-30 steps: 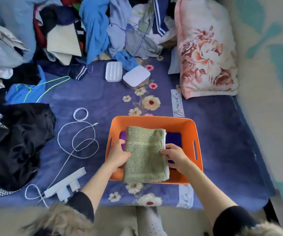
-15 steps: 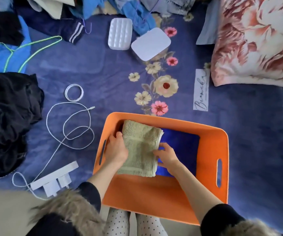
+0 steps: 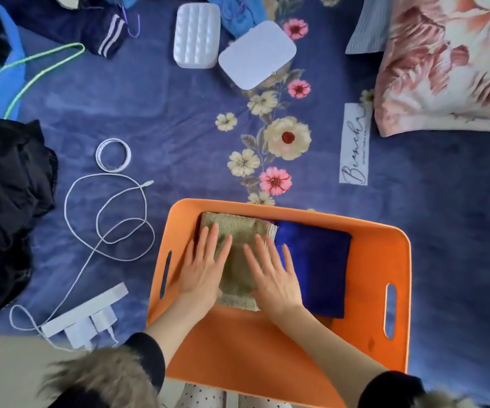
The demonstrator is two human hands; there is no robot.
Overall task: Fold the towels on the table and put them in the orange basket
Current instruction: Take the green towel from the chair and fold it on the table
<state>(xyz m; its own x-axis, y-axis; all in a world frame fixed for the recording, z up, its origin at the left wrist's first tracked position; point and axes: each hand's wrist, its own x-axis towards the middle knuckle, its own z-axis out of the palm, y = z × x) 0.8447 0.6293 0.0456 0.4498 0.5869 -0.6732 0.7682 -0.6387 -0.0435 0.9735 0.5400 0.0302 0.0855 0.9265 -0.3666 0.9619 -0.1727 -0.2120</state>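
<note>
Both hands, left [image 3: 201,270] and right [image 3: 276,279], now flattened, grip spread, on green towel [image 3: 238,260] in orange basket [image 3: 379,290].

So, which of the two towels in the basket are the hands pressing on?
The green towel, on the left of the orange basket. The left hand and right hand lie flat on it; the blue towel lies beside it.

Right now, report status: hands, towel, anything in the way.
Left hand and right hand open, pressing flat on green towel. Towel folded, inside orange basket, beside blue towel. Nothing blocking.
</note>
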